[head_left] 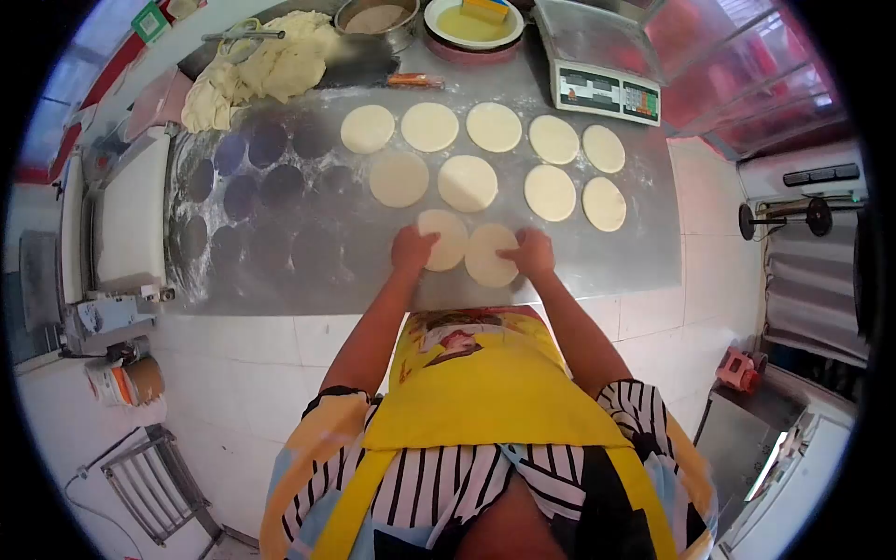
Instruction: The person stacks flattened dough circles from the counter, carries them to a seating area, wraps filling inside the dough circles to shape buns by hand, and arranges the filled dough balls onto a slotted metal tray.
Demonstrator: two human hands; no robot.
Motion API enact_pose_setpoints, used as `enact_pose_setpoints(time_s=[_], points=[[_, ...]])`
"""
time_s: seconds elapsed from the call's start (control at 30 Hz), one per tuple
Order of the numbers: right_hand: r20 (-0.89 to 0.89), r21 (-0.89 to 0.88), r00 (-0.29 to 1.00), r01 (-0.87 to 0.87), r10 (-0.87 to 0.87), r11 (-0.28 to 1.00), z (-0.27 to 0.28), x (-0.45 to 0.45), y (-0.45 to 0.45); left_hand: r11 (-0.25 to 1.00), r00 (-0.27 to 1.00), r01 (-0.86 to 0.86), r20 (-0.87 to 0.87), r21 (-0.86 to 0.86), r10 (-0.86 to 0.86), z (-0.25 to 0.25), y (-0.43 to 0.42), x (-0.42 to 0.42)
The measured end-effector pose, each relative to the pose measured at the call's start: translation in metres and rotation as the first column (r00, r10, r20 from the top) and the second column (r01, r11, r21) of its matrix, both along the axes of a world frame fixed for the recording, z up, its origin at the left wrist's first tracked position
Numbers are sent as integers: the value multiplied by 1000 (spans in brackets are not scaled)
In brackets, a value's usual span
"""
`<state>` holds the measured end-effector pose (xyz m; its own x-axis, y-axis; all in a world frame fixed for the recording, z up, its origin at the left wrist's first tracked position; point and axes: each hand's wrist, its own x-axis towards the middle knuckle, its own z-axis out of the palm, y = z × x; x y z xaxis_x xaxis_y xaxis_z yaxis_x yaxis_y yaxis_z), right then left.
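Observation:
My left hand grips the outer edge of a flat dough round near the table's front edge. On the other side, my right hand has its thumb over the rim of a second dough round. The two discs are side by side, their inner edges close together or touching. Beyond them, more pale dough discs lie in two rows on the metal table, among them a near one and a far one. My fingers' undersides are hidden.
Flour and dark round marks cover the left of the steel table. A large dough mass lies at the back left. Behind are a metal bowl, a basin of yellow liquid and a digital scale. A machine adjoins the left end.

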<state>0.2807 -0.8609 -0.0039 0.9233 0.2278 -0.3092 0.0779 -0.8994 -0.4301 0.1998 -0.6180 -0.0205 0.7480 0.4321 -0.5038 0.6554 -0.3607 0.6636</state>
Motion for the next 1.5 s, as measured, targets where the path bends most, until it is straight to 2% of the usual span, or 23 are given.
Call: enact_pose_setpoints(time_s=[0.07, 0.17, 0.2, 0.27, 0.3, 0.37, 0.43, 0.5, 0.53, 0.6, 0.63, 0.7, 0.73, 0.8, 0.83, 0.93, 0.97, 1.03, 1.13, 1.23, 1.33, 1.43, 1.5], points=[[405, -43, 912, -57, 70, 997, 8, -17, 18, 990, 969, 112, 214, 80, -127, 27, 19, 9], [169, -40, 978, 127, -119, 991, 10, -21, 38, 971, 902, 106, 391, 212, -184, 23, 70, 38], [17, 18, 998, 57, -57, 998, 12, -16, 38, 964, 886, 69, 429, 255, -177, 15, 92, 47], [-258, 167, 961, -55, 98, 984, 21, 16, 39, 839, 909, 80, 307, 539, -283, 3, 118, 57], [-285, 212, 956, -6, 68, 977, 30, 30, 48, 744, 918, 90, 235, 662, -320, -1, 125, 63], [-354, 293, 935, 103, 8, 950, 45, 58, 66, 827, 945, 99, 209, 553, -252, 12, 125, 72], [-52, 340, 998, -19, 39, 940, 34, 91, 78, 926, 983, 58, 141, 372, -118, 14, 123, 77], [194, 86, 976, -119, 100, 989, 22, 100, 97, 989, 996, -90, 18, 118, 89, 13, 123, 85], [304, -55, 940, -146, 156, 988, 17, 104, 106, 997, 1000, 23, -5, 69, -23, 14, 126, 88], [122, -91, 990, -62, 73, 994, 11, 110, 115, 969, 969, 244, -40, -40, -245, 18, 133, 92], [28, -116, 999, -25, 28, 993, 10, 112, 119, 967, 968, 249, 57, -60, -246, 18, 138, 93], [-353, -17, 935, -24, 17, 1000, 20, 131, 117, 957, 936, 277, 251, -92, -247, 19, 159, 98], [-525, 30, 851, -6, 21, 1000, 25, 138, 115, 982, 934, 182, 320, -50, -157, 21, 172, 106], [-185, 96, 932, -299, 312, 949, 0, 129, 112, 996, 892, 50, 445, 71, -76, 7, 209, 131], [-1, 87, 896, -442, 444, 893, -9, 121, 113, 988, 864, 14, 495, 156, -91, -8, 226, 142], [-11, 264, 989, -140, 148, 954, 33, 151, 117, 913, 950, 172, 183, 371, -253, 7, 242, 162], [-20, 300, 999, -37, 45, 953, 33, 173, 115, 913, 955, 136, 192, 385, -224, 2, 242, 164], [-2, 99, 996, -87, 88, 991, 29, 226, 110, 905, 960, 73, 217, 418, -178, -10, 241, 169], [63, -222, 998, 7, 7, 975, 13, 250, 120, 986, 991, 17, -126, -163, -38, 17, 241, 181], [-160, -225, 983, 52, -90, 973, 4, 256, 123, 978, 986, 157, 84, -134, -146, 18, 222, 171], [-170, -57, 981, 84, -93, 995, 0, 237, 122, 928, 925, 372, 95, -17, -369, 72, 195, 176], [-116, 195, 989, 115, -93, 974, 18, 207, 121, 864, 961, 253, 217, -434, -172, 119, 173, 194], [-62, 332, 984, 179, -168, 926, 38, 188, 100, 746, 976, 170, 213, -644, -38, 92, 169, 211]])
